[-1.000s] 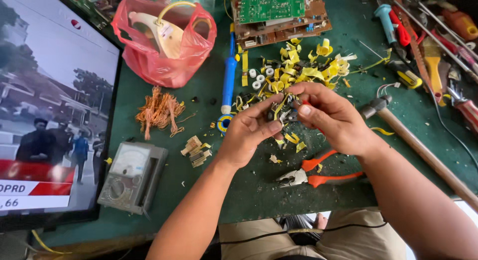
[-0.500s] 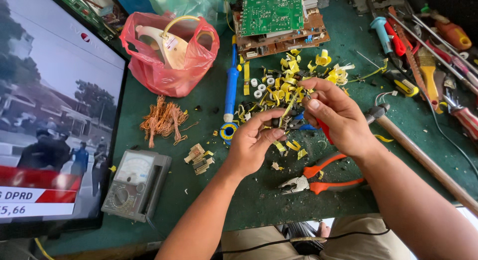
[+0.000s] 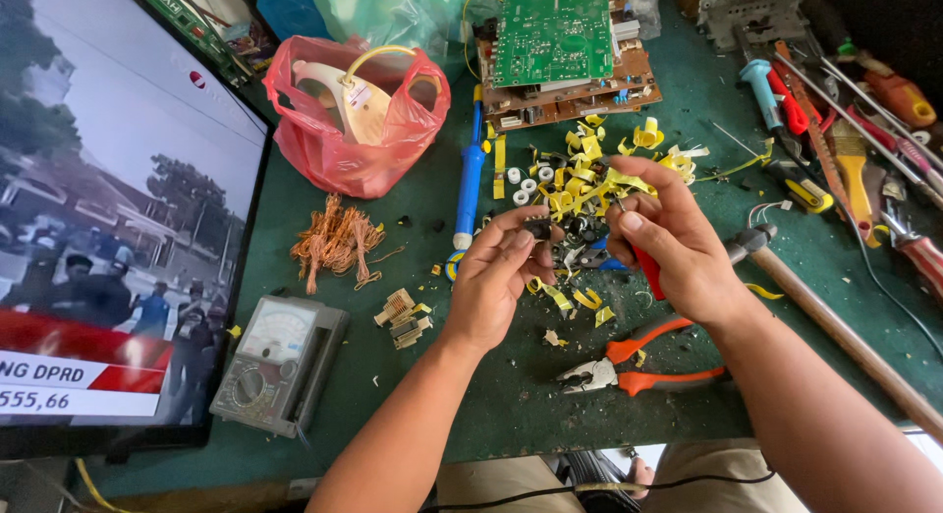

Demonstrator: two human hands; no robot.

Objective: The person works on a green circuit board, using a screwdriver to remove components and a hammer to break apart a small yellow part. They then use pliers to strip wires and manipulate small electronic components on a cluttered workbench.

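Note:
My left hand [image 3: 499,277] pinches a small dark component [image 3: 543,228] between thumb and fingertips. Close beside it, my right hand [image 3: 668,240] grips a red-handled tool [image 3: 649,270] whose tip points at the component. Both hands hover just above a pile of curled yellow tape scraps [image 3: 589,174] on the green work mat [image 3: 491,405]. The part's underside is hidden by my fingers. Orange-handled pliers [image 3: 634,373] lie on the mat below my right wrist.
A lit screen [image 3: 98,228] stands at the left, with a multimeter [image 3: 280,361] and copper wire bundle [image 3: 334,240] beside it. A red bag [image 3: 324,140], blue soldering iron [image 3: 470,184] and circuit boards [image 3: 555,31] lie behind. Hammer [image 3: 835,321] and hand tools [image 3: 864,120] at right.
My hands stay together on the small part and sit a little lower in view. The red tool handle in my right hand now shows more clearly.

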